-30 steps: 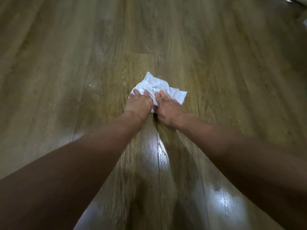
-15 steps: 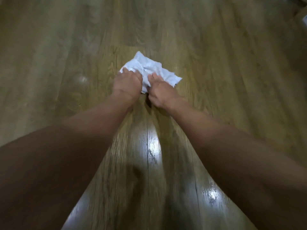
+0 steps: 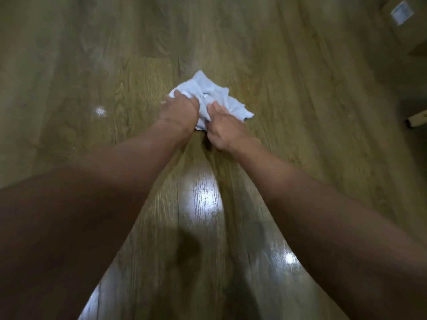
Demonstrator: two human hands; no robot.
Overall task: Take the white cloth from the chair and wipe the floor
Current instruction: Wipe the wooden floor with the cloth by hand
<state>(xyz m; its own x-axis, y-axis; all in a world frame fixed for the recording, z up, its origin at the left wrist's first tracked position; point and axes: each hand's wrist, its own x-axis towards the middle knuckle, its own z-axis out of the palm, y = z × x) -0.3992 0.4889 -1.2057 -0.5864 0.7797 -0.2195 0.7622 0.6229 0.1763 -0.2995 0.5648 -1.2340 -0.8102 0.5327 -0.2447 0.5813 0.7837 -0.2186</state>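
A crumpled white cloth [image 3: 217,95] lies on the wooden plank floor [image 3: 115,93] a little above the middle of the view. Both my arms reach out to it side by side. My left hand [image 3: 180,110] sits on the cloth's left part with its fingers curled into the fabric. My right hand [image 3: 225,125] presses the cloth's right part down with its fingers laid fairly straight. The near part of the cloth is hidden under both hands.
A brown cardboard box [image 3: 409,31] with a pale label stands at the upper right corner. A light-coloured furniture foot [image 3: 417,120] pokes in from the right edge. Lamp glare shines on the planks between my forearms.
Both hands have pushed the cloth forward across the floor, away from me, and the cloth has bunched up more. The box at the upper right has come into view.
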